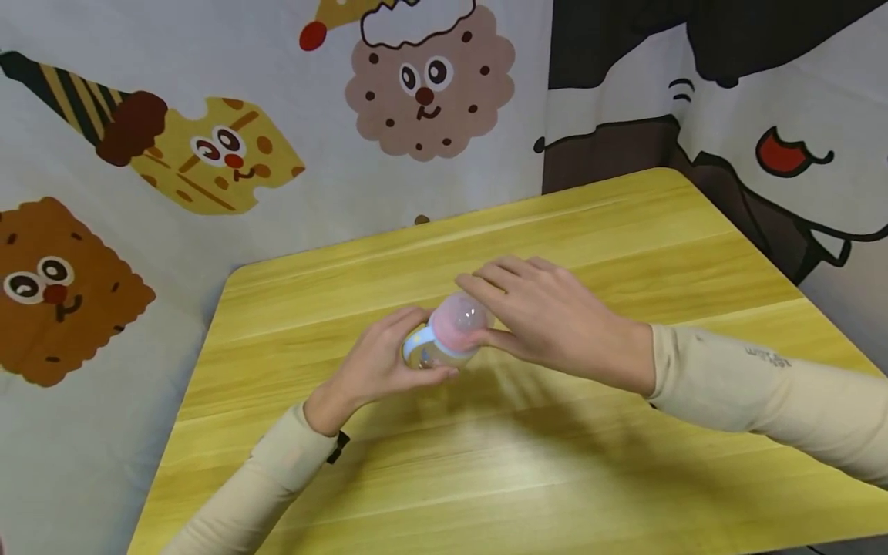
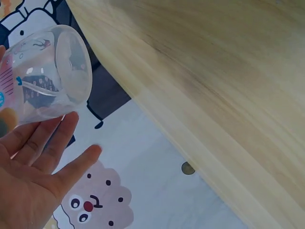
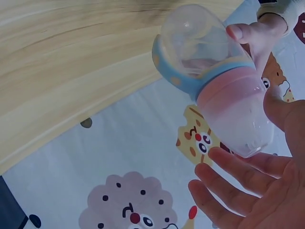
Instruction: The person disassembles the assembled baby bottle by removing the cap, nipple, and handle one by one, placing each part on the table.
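My left hand (image 1: pixel 388 354) holds a baby bottle (image 1: pixel 454 330) tilted over the table, its fingers and thumb around the clear body. The bottle has a pink collar (image 3: pixel 228 90), a blue handle (image 3: pixel 174 76) with yellow dots and a see-through dome cap (image 3: pixel 245 126). In the left wrist view the bottle's clear base (image 2: pixel 74 67) faces outward, and printed pictures show on its side. At the cap end is my right hand (image 1: pixel 548 320), its thumb by the collar and cap edge. Its other fingers (image 3: pixel 224 191) spread loosely around the cap, fairly straight.
A wood-grain table (image 1: pixel 486 478) lies under both hands. Behind it hangs a pale cloth (image 1: pixel 291 200) printed with cartoon biscuits and cheese, close along the table's far edge. At the right the cloth carries a large dark-and-white figure.
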### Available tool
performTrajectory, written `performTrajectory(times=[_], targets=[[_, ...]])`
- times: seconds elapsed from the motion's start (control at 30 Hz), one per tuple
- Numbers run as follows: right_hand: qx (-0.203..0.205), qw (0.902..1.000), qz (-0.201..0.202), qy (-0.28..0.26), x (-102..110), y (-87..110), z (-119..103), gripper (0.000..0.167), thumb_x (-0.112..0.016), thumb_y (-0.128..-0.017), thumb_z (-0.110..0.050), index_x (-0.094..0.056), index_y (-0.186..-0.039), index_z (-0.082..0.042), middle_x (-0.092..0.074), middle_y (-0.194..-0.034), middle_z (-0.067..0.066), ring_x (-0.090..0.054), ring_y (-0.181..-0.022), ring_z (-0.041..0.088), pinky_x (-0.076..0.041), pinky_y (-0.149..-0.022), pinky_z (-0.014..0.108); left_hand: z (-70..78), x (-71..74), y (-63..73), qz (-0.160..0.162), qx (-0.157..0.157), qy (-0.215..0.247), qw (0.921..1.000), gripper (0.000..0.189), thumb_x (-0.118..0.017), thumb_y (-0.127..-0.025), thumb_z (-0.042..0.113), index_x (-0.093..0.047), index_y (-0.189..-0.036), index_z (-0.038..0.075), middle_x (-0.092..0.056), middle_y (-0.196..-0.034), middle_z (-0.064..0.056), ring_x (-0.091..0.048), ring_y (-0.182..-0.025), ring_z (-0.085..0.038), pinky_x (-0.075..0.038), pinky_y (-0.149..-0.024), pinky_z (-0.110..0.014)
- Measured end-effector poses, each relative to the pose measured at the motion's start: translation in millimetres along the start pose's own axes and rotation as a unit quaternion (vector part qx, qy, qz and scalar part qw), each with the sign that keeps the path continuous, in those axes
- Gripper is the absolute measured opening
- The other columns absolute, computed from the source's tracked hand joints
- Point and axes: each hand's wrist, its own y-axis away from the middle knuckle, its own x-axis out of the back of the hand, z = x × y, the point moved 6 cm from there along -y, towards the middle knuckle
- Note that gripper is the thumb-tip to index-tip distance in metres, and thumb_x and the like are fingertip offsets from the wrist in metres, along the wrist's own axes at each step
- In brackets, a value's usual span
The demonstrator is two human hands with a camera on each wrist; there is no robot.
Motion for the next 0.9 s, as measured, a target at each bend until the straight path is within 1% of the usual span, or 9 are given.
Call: performTrajectory(times=[0.13, 0.27, 0.37, 0.5, 0.6, 0.7, 0.9], targets=[[-0.004, 1.0000, -0.003, 0.007, -0.2, -1.1, -0.8, 0.065, -0.089, -0.087, -0.036, -0.065, -0.137, -0.002, -0.075, -0.118, 0.013, -0.071, -0.110, 0.035, -0.061, -0.090, 0.051, -0.5, 3.4, -1.9, 0.005, -0.001, 0.010, 0.9999, 0.062, -0.094, -0.078, 0.037, -0.068, -0.126, 0.007, -0.072, -0.113, -0.002, -0.066, -0.091, -0.011, -0.058, -0.074, -0.027], [-0.009, 0.9999, -0.009, 0.003, -1.4, -2.8, -1.2, 0.063, -0.089, -0.088, -0.031, -0.064, -0.137, -0.001, -0.074, -0.120, 0.014, -0.071, -0.112, 0.034, -0.061, -0.091, 0.051, 0.4, 5.8, -2.2, 0.013, -0.012, 0.016, 0.9997, 0.061, -0.093, -0.079, 0.035, -0.068, -0.126, 0.006, -0.071, -0.111, -0.003, -0.065, -0.090, -0.012, -0.058, -0.074, -0.027], [-0.015, 0.9995, -0.015, -0.022, -3.2, -4.6, -0.9, 0.060, -0.089, -0.088, -0.027, -0.064, -0.136, -0.001, -0.074, -0.119, 0.014, -0.072, -0.109, 0.032, -0.063, -0.084, 0.047, 1.3, 6.7, -1.0, 0.015, -0.019, 0.016, 0.9996, 0.061, -0.093, -0.080, 0.033, -0.067, -0.127, 0.004, -0.071, -0.110, -0.004, -0.066, -0.090, -0.015, -0.059, -0.073, -0.027], [-0.036, 0.9960, -0.029, -0.076, -6.5, -5.8, 0.3, 0.056, -0.087, -0.090, -0.023, -0.062, -0.134, 0.000, -0.072, -0.118, 0.014, -0.072, -0.101, 0.028, -0.063, -0.075, 0.042, 1.3, 6.9, 0.9, 0.015, -0.016, 0.012, 0.9997, 0.065, -0.090, -0.081, 0.036, -0.065, -0.131, 0.002, -0.071, -0.112, -0.006, -0.069, -0.090, -0.018, -0.060, -0.072, -0.027], [-0.047, 0.9923, -0.032, -0.110, -8.0, -5.8, 0.5, 0.055, -0.086, -0.091, -0.022, -0.061, -0.135, 0.002, -0.072, -0.118, 0.014, -0.072, -0.099, 0.026, -0.063, -0.077, 0.041, 2.0, 7.6, 1.1, 0.017, -0.021, 0.008, 0.9996, 0.067, -0.088, -0.083, 0.039, -0.065, -0.133, 0.001, -0.074, -0.115, -0.009, -0.071, -0.093, -0.018, -0.061, -0.074, -0.029], [-0.047, 0.9902, -0.025, -0.129, -7.5, -5.0, -0.1, 0.056, -0.086, -0.091, -0.022, -0.060, -0.134, 0.004, -0.073, -0.118, 0.016, -0.073, -0.098, 0.027, -0.063, -0.079, 0.041, 4.3, 8.2, 0.5, 0.017, -0.030, 0.006, 0.9994, 0.067, -0.086, -0.084, 0.041, -0.065, -0.134, 0.001, -0.076, -0.116, -0.010, -0.072, -0.095, -0.017, -0.062, -0.076, -0.030], [-0.040, 0.9890, -0.009, -0.142, -5.4, -4.2, -2.4, 0.053, -0.085, -0.092, -0.021, -0.062, -0.131, 0.005, -0.075, -0.114, 0.016, -0.074, -0.094, 0.026, -0.064, -0.078, 0.038, 7.0, 8.1, 1.0, 0.022, -0.033, 0.003, 0.9992, 0.065, -0.085, -0.083, 0.040, -0.065, -0.132, 0.001, -0.076, -0.114, -0.010, -0.073, -0.092, -0.017, -0.062, -0.074, -0.029]])
